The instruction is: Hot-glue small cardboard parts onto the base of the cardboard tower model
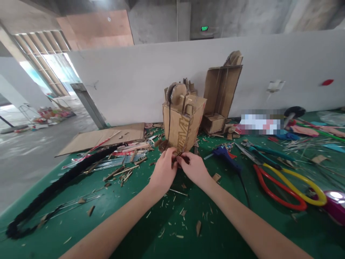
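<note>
Far left on the green tabletop (81, 219) I see a black braided cord (48, 192), then a flat cardboard sheet (102, 138) with splinters and sticks strewn before it. My left hand (163, 172) has its fingers curled together, pinching something small at the base of the cardboard model (183, 122), which stands upright at the table's middle. My right hand (194, 167) meets it there, fingertips pinched on the same spot. Further right lie a blue glue gun (225, 154) and red-and-yellow scissors (283, 183).
</note>
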`<state>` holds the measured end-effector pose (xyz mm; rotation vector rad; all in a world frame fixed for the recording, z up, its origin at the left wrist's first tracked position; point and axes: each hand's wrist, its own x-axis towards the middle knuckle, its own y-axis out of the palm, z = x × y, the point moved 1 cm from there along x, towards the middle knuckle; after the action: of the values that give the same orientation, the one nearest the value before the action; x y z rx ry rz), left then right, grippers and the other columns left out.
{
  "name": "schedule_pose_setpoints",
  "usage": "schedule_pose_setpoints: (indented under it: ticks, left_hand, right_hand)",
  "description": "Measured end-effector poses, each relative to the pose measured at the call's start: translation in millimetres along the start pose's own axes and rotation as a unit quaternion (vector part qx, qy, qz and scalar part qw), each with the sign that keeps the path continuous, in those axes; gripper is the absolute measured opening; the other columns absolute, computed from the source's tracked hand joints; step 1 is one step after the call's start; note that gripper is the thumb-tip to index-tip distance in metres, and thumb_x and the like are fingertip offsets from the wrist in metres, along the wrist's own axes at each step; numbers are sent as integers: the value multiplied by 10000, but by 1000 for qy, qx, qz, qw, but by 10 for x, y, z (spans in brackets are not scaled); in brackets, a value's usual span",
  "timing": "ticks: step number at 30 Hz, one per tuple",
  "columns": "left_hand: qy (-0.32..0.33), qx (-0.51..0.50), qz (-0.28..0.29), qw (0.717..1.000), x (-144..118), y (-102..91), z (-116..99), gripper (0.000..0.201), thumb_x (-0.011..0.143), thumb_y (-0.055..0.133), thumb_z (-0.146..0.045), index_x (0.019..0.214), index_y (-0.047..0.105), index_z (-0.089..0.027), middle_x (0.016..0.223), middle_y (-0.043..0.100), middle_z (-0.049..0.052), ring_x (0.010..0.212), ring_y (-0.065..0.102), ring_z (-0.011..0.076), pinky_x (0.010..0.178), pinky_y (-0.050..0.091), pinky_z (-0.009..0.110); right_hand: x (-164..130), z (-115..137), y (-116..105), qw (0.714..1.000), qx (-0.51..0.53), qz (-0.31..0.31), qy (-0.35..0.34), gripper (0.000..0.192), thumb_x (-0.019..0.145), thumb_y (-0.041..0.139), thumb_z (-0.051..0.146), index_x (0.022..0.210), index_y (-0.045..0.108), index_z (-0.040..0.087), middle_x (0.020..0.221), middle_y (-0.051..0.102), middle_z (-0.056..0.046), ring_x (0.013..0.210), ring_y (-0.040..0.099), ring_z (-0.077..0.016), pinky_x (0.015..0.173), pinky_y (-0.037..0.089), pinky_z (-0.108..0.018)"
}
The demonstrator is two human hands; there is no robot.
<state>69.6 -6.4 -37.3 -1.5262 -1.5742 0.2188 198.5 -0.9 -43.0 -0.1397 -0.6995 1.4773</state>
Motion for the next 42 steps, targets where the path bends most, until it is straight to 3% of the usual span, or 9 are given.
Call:
schedule_pose_setpoints:
  ticks: [10, 13, 19, 24, 28, 30, 33, 36, 42]
  left_hand:
    - [9, -18, 37, 999, -136, 82, -278, 438, 722, 569, -59, 1123, 473, -205, 1075, 558, 61, 987, 552, 196, 874, 453, 344]
    - [22, 20, 62, 998, -196, -35, -386, 363, 794, 523, -137, 1139, 452, -226, 1099, 556, 52, 948, 568, 190, 816, 474, 333]
    - [42, 195, 46, 979, -85, -344, -424, 158, 854, 461, -249, 1008, 487, -225, 959, 582, 23, 714, 591, 177, 584, 452, 288]
    - [88, 281, 77, 952, -13, -401, -392, 157, 884, 403, -280, 975, 515, -216, 900, 571, 40, 639, 572, 169, 491, 382, 249]
    - [97, 279, 74, 952, -20, -350, -392, 158, 864, 439, -272, 989, 514, -212, 893, 557, 49, 651, 575, 170, 509, 388, 246]
    - [93, 271, 81, 955, -11, -279, -399, 223, 831, 502, -323, 1017, 504, -201, 892, 552, 64, 656, 581, 196, 514, 404, 266]
    - [83, 282, 94, 951, 36, -138, -422, 382, 780, 553, -462, 1040, 492, -188, 861, 559, 78, 660, 592, 241, 507, 421, 293]
    - [63, 307, 95, 945, 105, -27, -445, 366, 803, 511, -480, 1022, 497, -187, 825, 580, 76, 654, 605, 266, 508, 435, 319]
    - [65, 282, 110, 951, 130, -59, -388, 215, 844, 461, -293, 1040, 518, -225, 823, 612, 60, 642, 610, 230, 533, 434, 302]
  right_hand:
    - [67, -108, -268, 999, -10, 46, -14, 111, 771, 527, 267, 807, 612, 206, 803, 658, -17, 753, 604, -155, 698, 446, -277]
    - [114, -177, -313, 997, 31, 76, -9, 152, 790, 499, 302, 807, 608, 198, 763, 637, -9, 712, 595, -152, 663, 452, -275]
    - [105, -232, -305, 994, 70, 80, 14, 208, 786, 503, 336, 863, 608, 174, 712, 617, -3, 634, 576, -137, 621, 456, -267]
    - [83, -146, -341, 997, 9, 77, 13, 224, 829, 449, 339, 868, 602, 180, 726, 615, -7, 638, 577, -137, 631, 450, -267]
    - [108, 43, -578, 992, -116, 35, -37, 245, 873, 367, 287, 925, 581, 179, 810, 632, -44, 735, 589, -161, 693, 432, -282]
    - [101, 122, -776, 970, -239, 6, -55, 232, 867, 372, 250, 944, 576, 172, 887, 637, -92, 813, 594, -197, 725, 415, -311]
    - [37, 101, -1075, 896, -437, 49, 54, 210, 837, 428, 286, 890, 566, 137, 772, 627, -142, 729, 609, -267, 618, 413, -356]
    - [-53, -40, -1258, 841, -517, 76, 137, 311, 816, 471, 406, 941, 531, 128, 827, 622, -164, 766, 617, -313, 592, 417, -371]
    - [-146, -226, -1209, 834, -529, 75, 135, 426, 803, 494, 237, 1189, 381, 99, 865, 582, -158, 803, 622, -300, 592, 418, -336]
